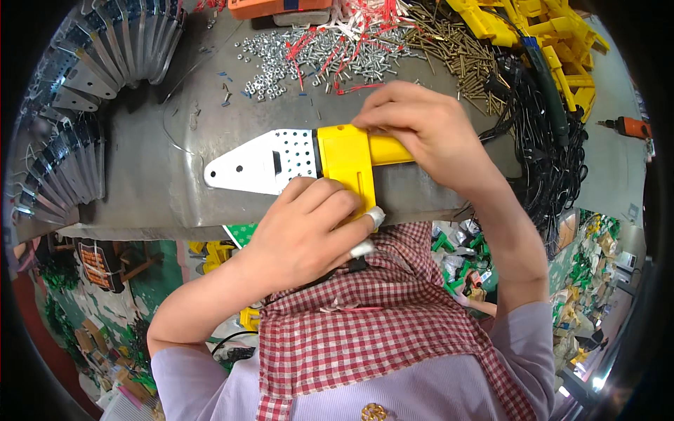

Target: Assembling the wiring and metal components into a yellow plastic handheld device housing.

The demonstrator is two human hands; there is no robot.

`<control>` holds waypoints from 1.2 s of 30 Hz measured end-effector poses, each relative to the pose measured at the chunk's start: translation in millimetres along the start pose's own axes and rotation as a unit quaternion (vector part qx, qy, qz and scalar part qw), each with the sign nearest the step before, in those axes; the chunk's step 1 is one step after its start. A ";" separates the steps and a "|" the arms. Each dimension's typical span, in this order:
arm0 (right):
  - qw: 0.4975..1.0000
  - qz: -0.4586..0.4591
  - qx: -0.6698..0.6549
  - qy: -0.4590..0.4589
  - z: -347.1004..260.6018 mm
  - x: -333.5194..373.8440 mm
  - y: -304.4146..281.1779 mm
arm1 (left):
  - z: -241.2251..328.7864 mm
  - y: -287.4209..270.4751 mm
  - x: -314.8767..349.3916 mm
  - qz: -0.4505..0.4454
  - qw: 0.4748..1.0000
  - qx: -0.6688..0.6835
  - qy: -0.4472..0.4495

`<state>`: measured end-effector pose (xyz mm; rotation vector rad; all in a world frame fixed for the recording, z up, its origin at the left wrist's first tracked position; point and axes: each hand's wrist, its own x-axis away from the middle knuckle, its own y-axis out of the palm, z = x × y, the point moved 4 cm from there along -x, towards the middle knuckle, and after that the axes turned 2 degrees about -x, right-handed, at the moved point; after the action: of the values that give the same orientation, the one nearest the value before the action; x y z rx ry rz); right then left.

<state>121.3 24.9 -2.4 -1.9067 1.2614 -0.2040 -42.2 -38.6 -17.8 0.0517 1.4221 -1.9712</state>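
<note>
A pipe-welding tool lies across the metal bench near its front edge. Its pale perforated metal plate point(254, 165) tapers to the left, and its yellow plastic housing point(340, 153) has a handle pointing right. My left hand point(305, 226) is closed over the near part of the housing, with white wrapping on two fingertips. At the housing's far right corner, beside a small hole, the fingers of my right hand point(430, 133) are pinched together above the handle. Whatever sits between those fingertips is hidden.
Loose nuts point(263, 74), screws point(365, 63) and brass-coloured bolts point(442, 35) are heaped at the back. Yellow housings point(554, 35) and black cables point(544, 172) crowd the right side. Stacked metal plates point(126, 42) stand at left. An orange-handled screwdriver point(628, 127) lies far right.
</note>
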 end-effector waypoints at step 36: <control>0.972 0.098 -0.053 0.207 71.3 35.3 -63.6 | -94.5 62.6 -150.7 -0.100 0.972 -0.188 0.098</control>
<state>220.5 44.6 -14.2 -1.8721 1.7589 -0.4554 73.2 108.2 -44.6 -0.0740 1.9781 -1.8566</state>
